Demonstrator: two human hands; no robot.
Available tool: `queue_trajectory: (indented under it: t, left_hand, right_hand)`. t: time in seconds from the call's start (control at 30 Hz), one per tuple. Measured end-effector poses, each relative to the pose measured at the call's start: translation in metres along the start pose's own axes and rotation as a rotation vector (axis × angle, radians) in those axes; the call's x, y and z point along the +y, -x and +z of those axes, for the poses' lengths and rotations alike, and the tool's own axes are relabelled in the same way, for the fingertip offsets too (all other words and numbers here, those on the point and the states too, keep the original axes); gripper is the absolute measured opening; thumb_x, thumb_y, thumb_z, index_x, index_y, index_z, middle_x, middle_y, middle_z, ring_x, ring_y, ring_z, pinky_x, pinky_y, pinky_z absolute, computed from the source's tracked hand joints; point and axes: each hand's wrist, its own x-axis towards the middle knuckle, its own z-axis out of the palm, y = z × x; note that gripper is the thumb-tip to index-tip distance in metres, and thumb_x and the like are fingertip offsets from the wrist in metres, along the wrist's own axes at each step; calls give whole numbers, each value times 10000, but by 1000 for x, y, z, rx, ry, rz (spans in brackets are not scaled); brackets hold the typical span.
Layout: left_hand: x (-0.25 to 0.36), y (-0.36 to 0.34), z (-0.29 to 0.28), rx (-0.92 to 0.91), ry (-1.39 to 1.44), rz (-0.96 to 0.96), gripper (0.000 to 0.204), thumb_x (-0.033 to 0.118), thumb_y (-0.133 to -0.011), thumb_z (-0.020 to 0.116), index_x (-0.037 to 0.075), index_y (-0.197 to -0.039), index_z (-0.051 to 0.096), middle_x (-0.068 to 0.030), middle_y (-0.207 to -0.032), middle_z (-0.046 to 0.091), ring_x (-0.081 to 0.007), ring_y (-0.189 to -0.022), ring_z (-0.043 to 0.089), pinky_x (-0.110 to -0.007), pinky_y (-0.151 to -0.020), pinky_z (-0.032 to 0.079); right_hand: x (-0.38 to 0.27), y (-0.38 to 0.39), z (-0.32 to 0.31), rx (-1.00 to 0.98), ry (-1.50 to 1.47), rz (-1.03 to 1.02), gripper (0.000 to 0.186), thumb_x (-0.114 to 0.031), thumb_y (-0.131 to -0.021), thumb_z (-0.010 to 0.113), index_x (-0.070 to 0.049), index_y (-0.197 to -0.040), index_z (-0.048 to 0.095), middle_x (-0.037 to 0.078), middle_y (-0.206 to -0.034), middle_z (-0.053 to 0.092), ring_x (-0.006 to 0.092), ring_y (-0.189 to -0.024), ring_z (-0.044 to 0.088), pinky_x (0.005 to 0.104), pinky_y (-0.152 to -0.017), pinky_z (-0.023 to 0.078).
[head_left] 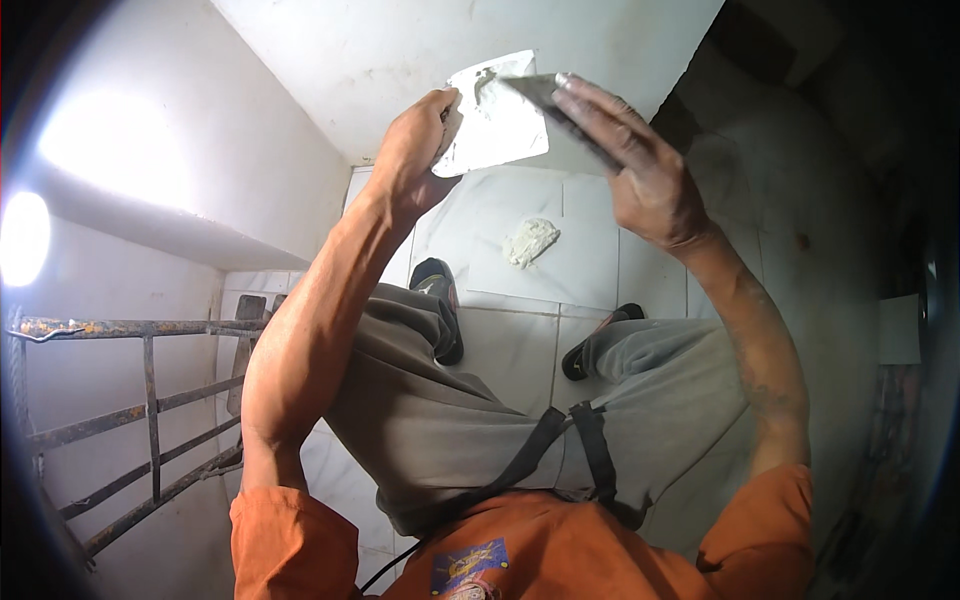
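Observation:
In front of me my left hand (418, 140) is closed on the left edge of a white square plate (512, 138). White paste and a grey smear lie on its face. My right hand (650, 185) grips a flat, dark-bladed scraper (575, 122), somewhat blurred. Its end lies over the plate's upper right part; whether it touches the paste I cannot tell. The scraper's handle is hidden by my fingers. Below the plate, a lump of white paste (531, 242) rests on the pale floor between my feet.
A white wall (400, 50) rises just beyond my hands, meeting another lit wall on the left. A rusty metal frame (150, 400) stands close by my left arm. Marbled tiles (505, 360) cover the floor, and the right side is dark.

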Motion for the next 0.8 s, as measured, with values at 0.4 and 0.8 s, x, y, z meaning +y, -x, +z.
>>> queue_trajectory:
  t: [0.4,0.8]
  left_hand:
    - [6,-9,-20,-43,51,14,304,167,-989,400,-105,-1055,517,-144,-826,647,-157,-594,672,-252,-499,589]
    - [19,-14,-35,-78,-94,116,294,169,-978,450,-64,-1131,545,-130,-913,664,-164,-691,687,-249,-557,600]
  right_hand:
    - [3,-4,-31,-18,-49,-91,432,161,-839,421,65,-1244,538,224,-1280,570,342,-1218,544,352,-985,444]
    - [2,-2,-18,-297,73,-324,356,-67,-875,577,-98,-1230,596,153,-1282,593,300,-1208,564,454,-1044,426]
